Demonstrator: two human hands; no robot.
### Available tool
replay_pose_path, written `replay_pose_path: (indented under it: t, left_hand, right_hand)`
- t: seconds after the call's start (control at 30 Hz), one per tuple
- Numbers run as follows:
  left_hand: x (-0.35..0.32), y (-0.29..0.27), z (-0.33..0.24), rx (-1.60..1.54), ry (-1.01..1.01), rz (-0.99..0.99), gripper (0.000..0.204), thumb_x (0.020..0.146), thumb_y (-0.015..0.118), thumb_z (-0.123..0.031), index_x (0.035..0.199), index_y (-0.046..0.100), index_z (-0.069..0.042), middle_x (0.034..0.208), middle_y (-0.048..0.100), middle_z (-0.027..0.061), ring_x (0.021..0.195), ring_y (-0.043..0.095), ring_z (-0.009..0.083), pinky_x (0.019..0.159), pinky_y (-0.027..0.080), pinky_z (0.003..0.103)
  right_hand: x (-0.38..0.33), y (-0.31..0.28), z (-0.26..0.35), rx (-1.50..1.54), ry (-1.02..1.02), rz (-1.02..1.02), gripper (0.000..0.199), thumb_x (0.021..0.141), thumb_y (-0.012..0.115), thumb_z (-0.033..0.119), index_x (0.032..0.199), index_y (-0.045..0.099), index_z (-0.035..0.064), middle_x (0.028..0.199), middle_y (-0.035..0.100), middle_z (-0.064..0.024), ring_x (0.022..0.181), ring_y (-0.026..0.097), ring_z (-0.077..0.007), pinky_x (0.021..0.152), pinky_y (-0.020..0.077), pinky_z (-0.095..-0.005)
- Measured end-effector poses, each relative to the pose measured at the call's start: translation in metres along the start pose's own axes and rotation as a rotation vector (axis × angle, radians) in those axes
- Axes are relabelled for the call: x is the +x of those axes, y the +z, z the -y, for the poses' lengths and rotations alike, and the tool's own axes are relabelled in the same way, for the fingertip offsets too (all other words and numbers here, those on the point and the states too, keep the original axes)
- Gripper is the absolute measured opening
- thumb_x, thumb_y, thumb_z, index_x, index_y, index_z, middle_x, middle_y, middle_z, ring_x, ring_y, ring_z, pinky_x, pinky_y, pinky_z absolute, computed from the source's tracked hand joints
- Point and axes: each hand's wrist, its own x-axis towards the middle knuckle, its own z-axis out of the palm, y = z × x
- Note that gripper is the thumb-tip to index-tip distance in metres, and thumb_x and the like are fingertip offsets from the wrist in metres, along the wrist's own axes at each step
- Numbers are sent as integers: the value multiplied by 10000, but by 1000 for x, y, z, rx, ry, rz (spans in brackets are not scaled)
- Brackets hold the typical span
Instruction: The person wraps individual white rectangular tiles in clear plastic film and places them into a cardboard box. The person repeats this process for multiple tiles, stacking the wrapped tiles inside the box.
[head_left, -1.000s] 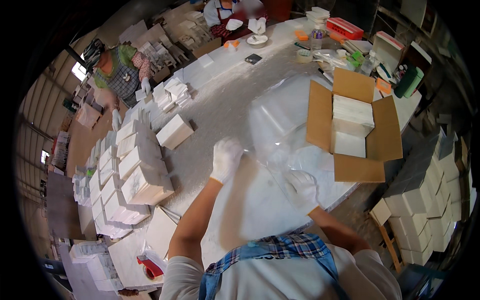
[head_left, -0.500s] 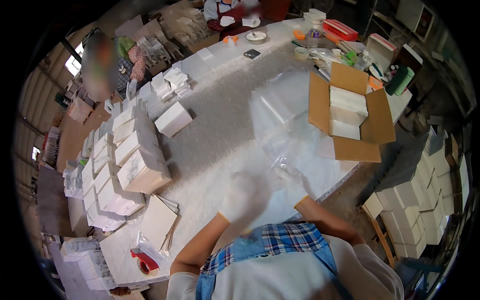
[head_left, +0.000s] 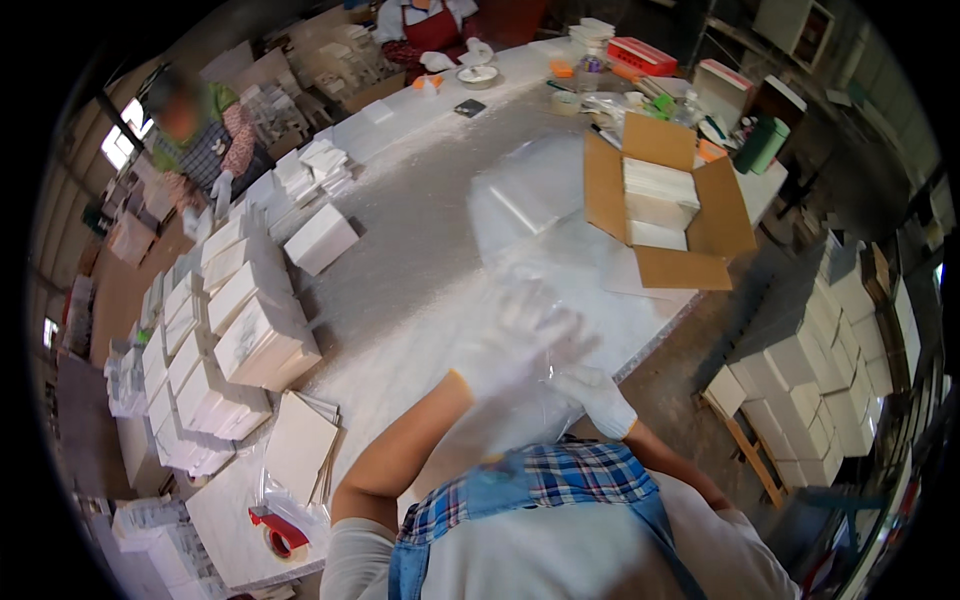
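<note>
Film [head_left: 549,374], clear plastic, pinched in white-gloved right hand [head_left: 597,395]; white-gloved left hand [head_left: 535,325] nearby, grip unclear; tugging may tear it.

Left forearm [head_left: 405,440]: slanting up rightward
Left hand [head_left: 525,335]: gloved, blurred, grip unclear
Right forearm [head_left: 675,465]: angled up leftward
Right hand [head_left: 597,397]: gloved, lower, pointing left, grip unclear

gloves [head_left: 598,396] — white | apron bib [head_left: 580,478] — blue plaid | tape dispenser [head_left: 276,522]: red | carton [head_left: 684,268]: brown | cylinder [head_left: 763,146]: green
</note>
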Motion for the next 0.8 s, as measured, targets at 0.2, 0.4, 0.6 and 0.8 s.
replay_pose_path:
  t: [0.2, 0.4, 0.6, 0.8]
  left_hand:
    - [29, 47, 7, -482, 482, 69, 428, 872, 617, -147, 1288, 686, -74, 1379, 622, 164, 1373, 501, 385, 1171, 374, 498]
    - [54, 4, 7, -266, 409, 31, 155, 642, 816, -224, 716, 784, -91, 1052, 709, 99, 1088, 596, 338, 1025, 431, 505]
    - [74, -11, -12, -181, 511, -9, 197, 661, 817, -237, 754, 764, -72, 971, 720, 90, 1013, 640, 347, 933, 474, 490]
    - [84, -26, -39, -110, 481, 170, 178, 837, 783, -138, 1001, 769, -70, 1098, 740, 174, 1128, 660, 337, 1070, 459, 512]
  right_hand:
    - [-22, -38, -39, -696, -476, -4, 252, 1007, 642, 282, 1156, 750, 109, 1142, 732, -95, 1067, 691, -273, 932, 556, -392]
    - [-66, -49, 17, -546, -347, -76, 300, 858, 752, 338, 1064, 805, 127, 998, 776, -122, 916, 725, -320, 818, 550, -410]
    - [-90, -63, -9, -598, -360, -157, 292, 822, 738, 334, 1012, 807, 123, 943, 764, -133, 875, 714, -342, 766, 543, -437]
    - [-117, -93, -39, -683, -434, -357, 234, 756, 741, 325, 876, 802, 133, 848, 753, -99, 778, 705, -321, 690, 522, -447]
